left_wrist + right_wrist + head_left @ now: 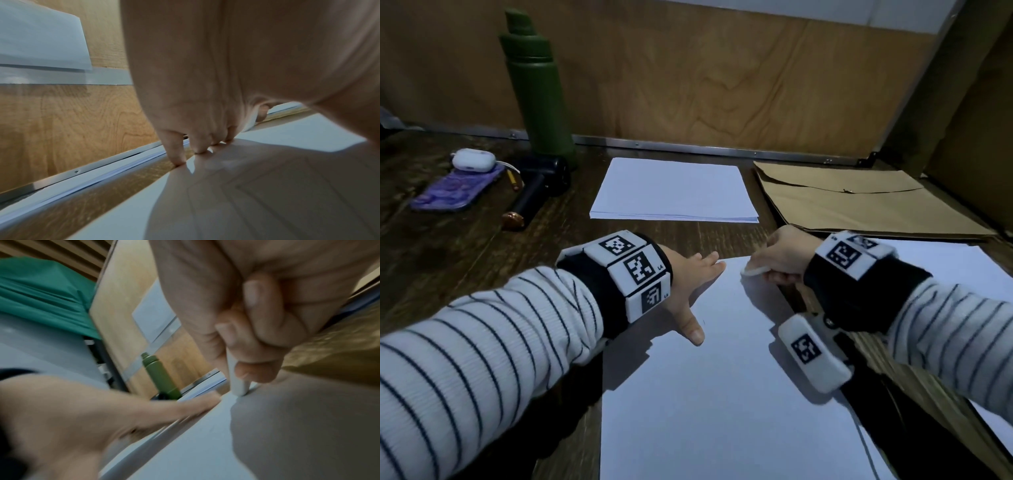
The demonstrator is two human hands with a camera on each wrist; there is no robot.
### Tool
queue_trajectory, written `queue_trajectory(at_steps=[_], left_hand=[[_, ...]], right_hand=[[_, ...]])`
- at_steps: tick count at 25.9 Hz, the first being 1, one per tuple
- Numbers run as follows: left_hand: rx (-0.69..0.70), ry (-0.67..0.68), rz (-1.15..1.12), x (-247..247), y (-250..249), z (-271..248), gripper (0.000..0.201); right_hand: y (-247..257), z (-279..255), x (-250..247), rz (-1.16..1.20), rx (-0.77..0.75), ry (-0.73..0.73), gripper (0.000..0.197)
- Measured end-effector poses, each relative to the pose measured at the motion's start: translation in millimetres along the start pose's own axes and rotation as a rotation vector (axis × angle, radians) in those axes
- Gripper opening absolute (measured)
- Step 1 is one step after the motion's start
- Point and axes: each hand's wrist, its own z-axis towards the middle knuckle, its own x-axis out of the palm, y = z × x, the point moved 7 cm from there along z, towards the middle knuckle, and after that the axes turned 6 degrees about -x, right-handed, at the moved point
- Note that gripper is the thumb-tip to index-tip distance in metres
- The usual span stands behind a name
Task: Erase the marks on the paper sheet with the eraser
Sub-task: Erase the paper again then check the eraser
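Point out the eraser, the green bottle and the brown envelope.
eraser (236, 378): right wrist view, white tip below the fingers.
green bottle (541, 102): head view, middle of its body.
brown envelope (859, 205): head view, flat front below the flap.

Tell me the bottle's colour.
Dark green; the bottle shows best in the head view.
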Motion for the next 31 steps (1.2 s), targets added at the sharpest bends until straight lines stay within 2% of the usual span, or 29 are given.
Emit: queue_trajectory(at_steps=[3,4,5,8,10,12,15,16,19,21,23,27,31], left_hand=[[0.003,-0.003,-0.01,2,1,2,0.118],[0.001,-0.001,-0.01,2,1,2,0.118],[0.0,0.001,-0.009,2,1,2,0.118],[0.002,0.002,0.004,1,2,2,0.119],[0.003,0.004,0.003,1,2,3,0.119],[0.003,0.001,0.0,2,2,3,0.119],[0.009,0.003,-0.013,3,3,6,0.12],[0.006,0.008,-0.015,4,4,6,0.12],[-0.005,0.019,0.0,4,5,6,0.121],[-0.005,0.016,-0.009,3,4,5,0.12],[-0.001,0.014,-0.014,3,4,4,0.12],[-0.006,0.022,-0.021,3,5,6,0.122],[-0.01,0.019,-0.031,3,5,3,0.121]], right_hand=[[11,-20,43,-0.066,-0.087,0.257,0.018],[11,-25,50,-0.049,-0.094,0.323,0.017],[9,-24,48,-0.02,-0.089,0.331,0.019],[-5,3,6,0.076,-0.001,0.091,0.03],[-9,8,-10,0.093,0.03,-0.01,0.028],[-4,0,3,0.017,-0.022,0.037,0.022],[9,-24,45,-0.033,-0.114,0.289,0.019],[10,-23,47,-0.03,-0.117,0.311,0.022],[2,5,14,-0.006,-0.018,0.134,0.032],[-1,17,-3,-0.002,0.039,0.057,0.031],[3,14,1,-0.023,0.008,0.052,0.025],[14,-2,34,-0.047,-0.086,0.225,0.023],[-5,16,0,-0.004,-0.014,0.044,0.024]])
